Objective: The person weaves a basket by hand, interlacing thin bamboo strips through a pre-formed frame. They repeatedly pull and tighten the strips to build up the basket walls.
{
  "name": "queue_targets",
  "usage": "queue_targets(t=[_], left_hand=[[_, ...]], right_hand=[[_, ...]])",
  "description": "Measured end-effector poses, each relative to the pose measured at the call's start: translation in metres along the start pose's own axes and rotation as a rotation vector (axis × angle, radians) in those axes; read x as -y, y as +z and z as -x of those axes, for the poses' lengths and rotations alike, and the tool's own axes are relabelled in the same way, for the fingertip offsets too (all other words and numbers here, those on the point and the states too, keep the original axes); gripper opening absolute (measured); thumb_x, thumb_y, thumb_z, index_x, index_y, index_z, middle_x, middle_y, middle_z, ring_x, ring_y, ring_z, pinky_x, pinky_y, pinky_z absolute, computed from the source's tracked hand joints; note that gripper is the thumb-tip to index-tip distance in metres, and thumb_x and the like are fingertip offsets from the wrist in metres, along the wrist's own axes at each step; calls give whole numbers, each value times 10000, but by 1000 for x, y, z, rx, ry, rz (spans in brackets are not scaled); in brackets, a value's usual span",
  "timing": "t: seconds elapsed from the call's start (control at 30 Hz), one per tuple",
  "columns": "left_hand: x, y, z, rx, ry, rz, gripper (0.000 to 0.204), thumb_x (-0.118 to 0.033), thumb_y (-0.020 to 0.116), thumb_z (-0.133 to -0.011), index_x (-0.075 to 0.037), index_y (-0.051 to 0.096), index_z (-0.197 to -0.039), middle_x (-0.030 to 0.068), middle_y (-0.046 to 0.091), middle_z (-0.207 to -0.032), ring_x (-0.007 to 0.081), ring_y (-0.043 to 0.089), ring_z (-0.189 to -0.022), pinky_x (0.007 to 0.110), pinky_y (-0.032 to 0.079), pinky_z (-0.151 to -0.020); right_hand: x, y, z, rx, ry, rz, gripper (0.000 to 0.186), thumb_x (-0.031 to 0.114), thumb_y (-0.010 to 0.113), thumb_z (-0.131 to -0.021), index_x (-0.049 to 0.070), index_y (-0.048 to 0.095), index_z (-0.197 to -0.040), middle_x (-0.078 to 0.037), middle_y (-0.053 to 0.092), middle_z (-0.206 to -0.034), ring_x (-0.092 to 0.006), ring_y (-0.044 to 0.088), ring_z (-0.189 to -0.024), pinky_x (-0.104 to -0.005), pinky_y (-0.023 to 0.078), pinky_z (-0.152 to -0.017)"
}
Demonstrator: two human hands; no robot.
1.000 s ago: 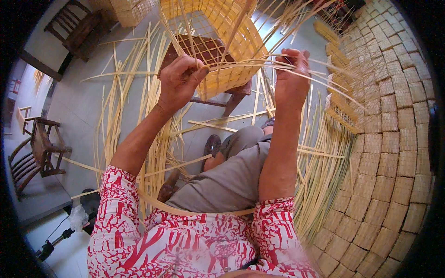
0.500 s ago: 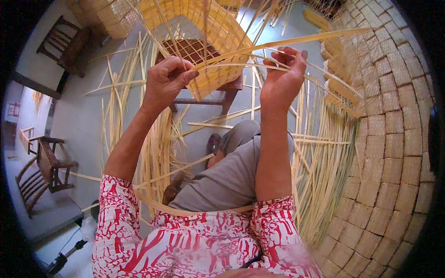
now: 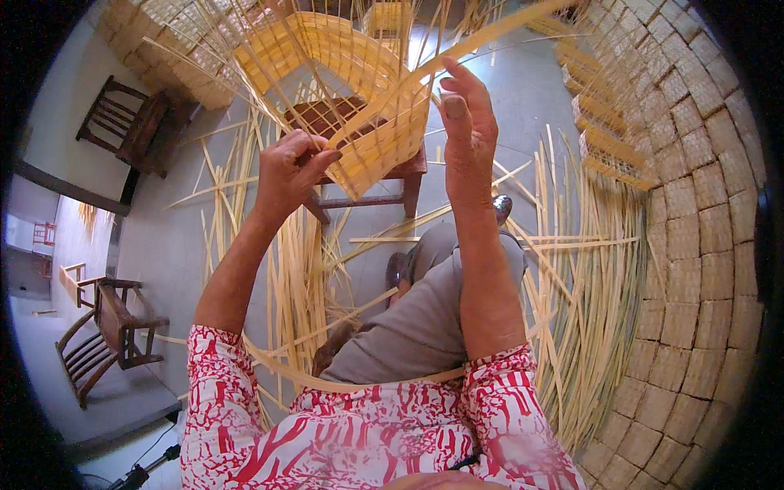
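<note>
A half-woven yellow basket (image 3: 392, 147), its walls made of flat bamboo strips with loose ends sticking up, rests on a small dark wooden stool (image 3: 412, 175) in front of me. My left hand (image 3: 287, 173) is closed at the near left edge of the weave, pinching the end of a wide bamboo strip (image 3: 482, 37). From there that strip slants up to the far right across the basket. Beside it my right hand (image 3: 469, 131) is raised, thumb and index finger apart, with a fingertip at or close to the strip's underside. Its other fingers are partly hidden.
Loose bamboo strips (image 3: 592, 286) lie in a thick layer on the floor at right, with more strips (image 3: 290, 269) at left. Stacked woven baskets (image 3: 686, 269) form a wall along the right. Dark wooden chairs (image 3: 114, 318) stand at left.
My right hand has let go of several thin strips and moved slightly left, its fingers now apart. The wide strip points more steeply upward. My left hand keeps its pinch at the basket edge.
</note>
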State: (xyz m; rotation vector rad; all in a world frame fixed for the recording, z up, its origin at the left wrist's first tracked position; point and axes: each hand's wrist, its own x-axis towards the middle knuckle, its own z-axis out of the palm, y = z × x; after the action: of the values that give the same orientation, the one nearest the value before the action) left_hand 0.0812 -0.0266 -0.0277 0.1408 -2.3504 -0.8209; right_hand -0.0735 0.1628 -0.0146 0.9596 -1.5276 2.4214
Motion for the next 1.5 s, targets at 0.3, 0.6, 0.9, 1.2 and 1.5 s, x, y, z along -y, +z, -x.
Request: queue_targets(t=[0.3, 0.6, 0.9, 1.2, 1.5], left_hand=[[36, -42, 11, 426, -271, 326, 121, -143, 738, -891, -26, 721, -866, -24, 608, -671, 31, 557, -619, 233, 466, -546], [59, -74, 19, 519, -252, 211, 172, -166, 740, -893, -24, 696, -807, -35, 555, -653, 31, 502, -600, 216, 390, -524], [79, -70, 28, 481, -229, 297, 144, -150, 737, -896, -16, 696, -860, -39, 562, -696, 34, 517, -635, 215, 412, -550], [72, -67, 22, 463, -196, 103, 102, -90, 715, -872, -10, 661, -838, -14, 628, -840, 37, 529, -685, 203, 425, -601], [60, -26, 66, -363, -133, 30, 846, -256, 882, -712, -89, 427, -1406, 115, 537, -1314, 211, 570, -1116, 359, 493, -925]], right_hand=[[-32, -20, 7, -9, 531, -119, 401, 444, 690, -911, 98, 691, -1115, 28, 634, -912, -62, 546, -830, -226, 433, -775], [-51, -2, 30, -2, 692, -441, 199, 204, 733, -902, 115, 637, -1051, 20, 655, -891, -81, 584, -773, -253, 483, -712], [-55, -16, 34, 132, 548, -160, 144, 178, 716, -910, 92, 710, -1026, 14, 666, -907, -90, 588, -854, -264, 474, -771], [-75, -20, 78, -107, 730, -435, 156, 105, 614, -969, 40, 619, -1111, -76, 683, -998, -186, 671, -922, -339, 569, -854], [-69, -8, 62, -54, 728, -449, 186, 131, 611, -976, 57, 627, -1145, -64, 675, -1062, -172, 658, -949, -314, 568, -850]])
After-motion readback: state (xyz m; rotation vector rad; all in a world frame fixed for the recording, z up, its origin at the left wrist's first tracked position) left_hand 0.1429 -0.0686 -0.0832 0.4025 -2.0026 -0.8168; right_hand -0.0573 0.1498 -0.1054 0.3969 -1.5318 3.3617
